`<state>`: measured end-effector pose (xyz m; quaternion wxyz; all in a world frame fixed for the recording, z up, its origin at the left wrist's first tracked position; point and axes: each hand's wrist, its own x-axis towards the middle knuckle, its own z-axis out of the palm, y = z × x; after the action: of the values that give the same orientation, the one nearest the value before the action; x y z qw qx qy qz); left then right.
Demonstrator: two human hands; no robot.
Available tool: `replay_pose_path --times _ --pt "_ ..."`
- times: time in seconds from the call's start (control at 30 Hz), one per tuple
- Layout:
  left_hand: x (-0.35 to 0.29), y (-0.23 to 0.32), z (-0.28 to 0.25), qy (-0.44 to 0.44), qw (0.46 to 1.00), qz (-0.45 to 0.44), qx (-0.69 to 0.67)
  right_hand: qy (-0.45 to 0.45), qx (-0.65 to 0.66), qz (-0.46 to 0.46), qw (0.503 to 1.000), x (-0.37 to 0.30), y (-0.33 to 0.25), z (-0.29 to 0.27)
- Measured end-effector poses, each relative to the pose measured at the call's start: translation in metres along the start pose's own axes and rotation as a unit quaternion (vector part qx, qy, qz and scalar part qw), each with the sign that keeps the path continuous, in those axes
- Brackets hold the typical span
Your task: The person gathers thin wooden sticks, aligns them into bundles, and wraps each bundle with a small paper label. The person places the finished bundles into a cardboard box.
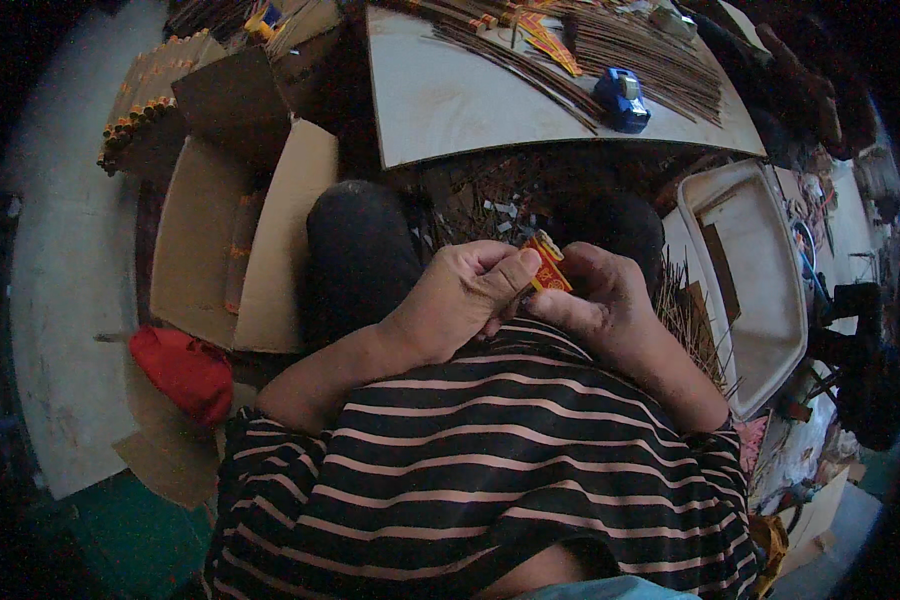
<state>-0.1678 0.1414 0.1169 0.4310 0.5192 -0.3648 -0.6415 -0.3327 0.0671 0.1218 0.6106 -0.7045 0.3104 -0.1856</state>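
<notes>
A small red-and-yellow printed box is held in front of my belly, with pale bits showing at its upper end. My left hand pinches its left side between thumb and fingers. From the other side, my right hand grips the box near its lower end, thumb toward it and fingers curled behind. Both hands hide part of the box, so what is inside cannot be made out.
Ahead stands a white table bearing thin brown sticks and a blue tape dispenser. An open cardboard box sits left, near a red cloth bundle and stacked wrapped bundles. A white tub is at right.
</notes>
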Motion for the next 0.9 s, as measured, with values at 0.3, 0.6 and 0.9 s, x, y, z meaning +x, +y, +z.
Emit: replay_pose_path --times 0.3,0.6,0.9 --pt "-0.005 0.019 0.000 0.018 0.997 -0.076 0.027 0.018 -0.070 -0.102 0.992 0.006 0.002 -0.002" --pt "0.005 0.000 -0.003 0.043 0.994 -0.053 -0.086 0.020 -0.029 -0.213 0.976 0.021 0.027 0.000" --pt "0.009 -0.005 -0.004 -0.012 0.995 -0.031 -0.093 0.022 -0.016 -0.193 0.981 0.018 0.026 -0.005"
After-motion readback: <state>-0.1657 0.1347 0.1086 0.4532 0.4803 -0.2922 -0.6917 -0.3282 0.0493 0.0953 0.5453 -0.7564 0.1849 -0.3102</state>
